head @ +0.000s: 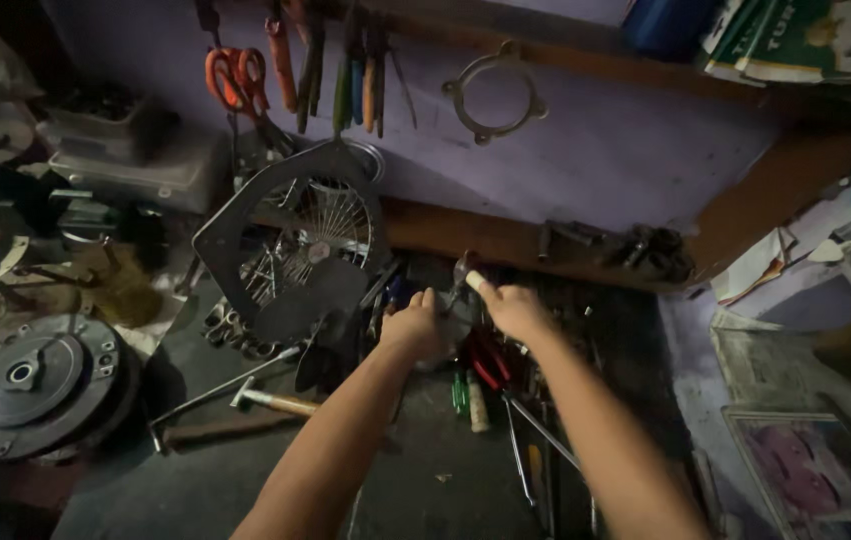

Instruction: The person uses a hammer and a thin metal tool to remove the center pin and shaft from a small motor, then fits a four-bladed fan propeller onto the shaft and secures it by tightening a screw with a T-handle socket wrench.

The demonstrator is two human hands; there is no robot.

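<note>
both the left hand and right hand close around a small, stiff, likely heavy metal part, best gripped at its edges.

The fan guard leans against the far wall, left of both hands. The round motor housing lies far left on the counter, the hammer between it and the left hand. Pliers lie just near of the right hand. Scissors and a ring gasket hang on the wall above.
</note>
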